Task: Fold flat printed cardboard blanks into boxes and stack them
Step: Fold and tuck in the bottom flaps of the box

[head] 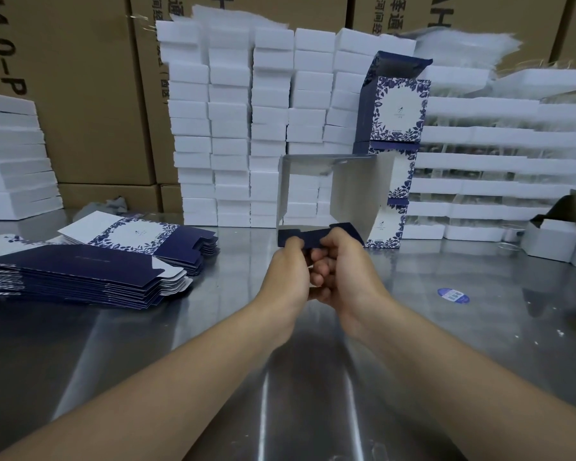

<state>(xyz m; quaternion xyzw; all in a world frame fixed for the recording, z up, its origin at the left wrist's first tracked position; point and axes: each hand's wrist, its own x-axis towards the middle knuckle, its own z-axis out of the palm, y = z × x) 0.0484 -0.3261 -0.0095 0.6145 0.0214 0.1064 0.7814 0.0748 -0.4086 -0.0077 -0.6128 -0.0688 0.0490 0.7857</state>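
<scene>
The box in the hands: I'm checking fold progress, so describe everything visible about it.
The half-folded box is thin cardboard, navy outside, plain grey-white inside. It is opened into a square tube, open end toward the camera. Left hand and right hand pinch its navy near flaps above the steel table.

Reflective metal surface (313, 377) streaked with overhead-light glare. Behind the surface, a wall of brown shipping cartons (90, 111) printed in black. Between surface and cartons, columns of white foam blocks (230, 128); similar white stacks at the surface's far left (14, 161) and far right (479, 168).
</scene>
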